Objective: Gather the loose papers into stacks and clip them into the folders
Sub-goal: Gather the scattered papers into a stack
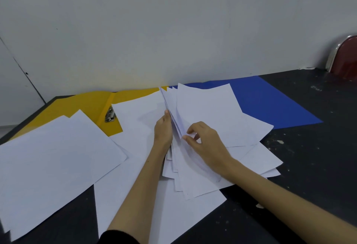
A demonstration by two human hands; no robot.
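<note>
Left hand (pixel 163 131) is gripping a fanned sheaf of papers (pixel 204 112); right hand (pixel 204 141) is pinching its near edge. Yellow folder (pixel 92 106) is lying beyond-left, blue folder (pixel 270 104) beyond-right.

We hold a fanned sheaf of papers (pixel 202 112) upright between our left hand (pixel 164 130) and right hand (pixel 206 141), above loose sheets (pixel 58 157) covering a yellow folder (pixel 90 104) and a blue folder (pixel 270 104).

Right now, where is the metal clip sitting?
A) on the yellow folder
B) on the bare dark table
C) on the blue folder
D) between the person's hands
A: the metal clip lies on the open yellow folder, along its fold, left of the left hand and away from the blue folder.
</note>
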